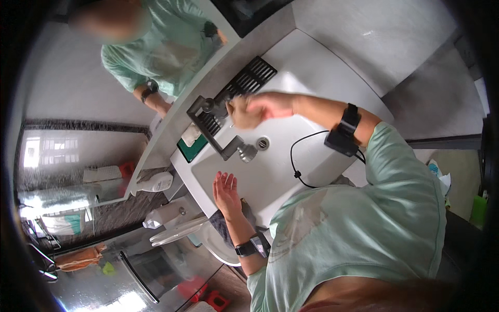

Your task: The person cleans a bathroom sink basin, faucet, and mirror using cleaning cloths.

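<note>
My right hand (271,105) is over the white sink basin (230,177), beside the dark grey swivel faucet (208,128). It grips a tan, crumpled item (243,113), probably a cloth, blurred by motion. The faucet's jointed spout ends in a clear nozzle (247,152) close to the round drain (262,143). I cannot tell whether water runs. My left hand (227,195) hovers at the basin's left side, palm turned up, fingers slightly apart, with nothing in it. A dark grey cloth (224,230) shows behind my left forearm.
Behind the faucet lies a black slatted rack (253,74). A green tray (193,148) bears a whitish item (191,134). A mirror (66,85) borders the sink. White bottles (160,182) and a toilet (210,238) stand left. A cable (292,156) loops from my right-arm device (341,142).
</note>
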`<state>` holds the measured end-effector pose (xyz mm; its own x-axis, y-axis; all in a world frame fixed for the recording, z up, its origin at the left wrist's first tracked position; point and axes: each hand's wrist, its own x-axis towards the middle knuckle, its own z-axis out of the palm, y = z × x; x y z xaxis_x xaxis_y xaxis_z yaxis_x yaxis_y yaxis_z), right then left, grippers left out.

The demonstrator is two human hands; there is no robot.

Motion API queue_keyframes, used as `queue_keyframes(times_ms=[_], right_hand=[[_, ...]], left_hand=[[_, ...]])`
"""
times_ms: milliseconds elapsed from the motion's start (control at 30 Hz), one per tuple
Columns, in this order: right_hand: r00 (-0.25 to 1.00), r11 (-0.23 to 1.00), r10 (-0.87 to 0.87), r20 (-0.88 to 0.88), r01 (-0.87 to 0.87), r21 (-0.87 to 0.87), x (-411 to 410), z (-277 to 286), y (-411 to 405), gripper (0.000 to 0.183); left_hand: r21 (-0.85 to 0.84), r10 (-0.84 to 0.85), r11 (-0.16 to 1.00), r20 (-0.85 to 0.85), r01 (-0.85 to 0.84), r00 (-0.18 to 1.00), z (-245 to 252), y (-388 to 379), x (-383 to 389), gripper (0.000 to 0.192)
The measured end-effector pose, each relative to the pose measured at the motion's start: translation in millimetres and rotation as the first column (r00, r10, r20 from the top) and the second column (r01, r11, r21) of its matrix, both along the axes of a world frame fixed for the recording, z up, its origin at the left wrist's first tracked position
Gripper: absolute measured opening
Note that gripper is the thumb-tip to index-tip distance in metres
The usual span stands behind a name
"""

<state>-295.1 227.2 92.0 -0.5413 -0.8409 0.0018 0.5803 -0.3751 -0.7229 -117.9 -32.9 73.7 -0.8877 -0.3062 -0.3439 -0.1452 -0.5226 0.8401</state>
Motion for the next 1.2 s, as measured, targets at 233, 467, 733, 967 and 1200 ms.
queue_keyframes(times_ms=[233,467,733,967,1200], right_hand=[[0.402,0.762,0.004,-0.916,0.591,0.263,-4.2,-57.1,-54.5,0.022],[-0.369,0.409,0.445,-0.816,0.894,-0.182,-48.3,-63.2,-115.7,0.049],[-0.217,0.538,0.272,-0.937,0.842,-0.039,-31.7,-103.4,-112.1,0.046],[-0.284,0.483,0.624,-0.728,0.872,0.074,-13.6,-94.3,-127.4,0.048],[-0.126,0.544,0.550,-0.826,0.805,0.239,-18.6,-88.1,-119.0,0.034]], left_hand=[[0.072,-0.057,0.996,0.068,0.052,0.996,-17.4,9.6,-16.6,0.024],[0.026,-0.081,0.997,0.097,0.079,0.992,-34.9,6.3,-47.0,0.023],[0.150,-0.087,0.986,0.131,0.067,0.988,-51.1,5.8,-58.4,0.022],[0.147,-0.080,0.988,0.160,0.056,0.984,-60.1,-0.1,-49.7,0.022],[0.170,-0.071,0.985,0.159,0.043,0.985,-63.0,-0.9,-41.8,0.022]])
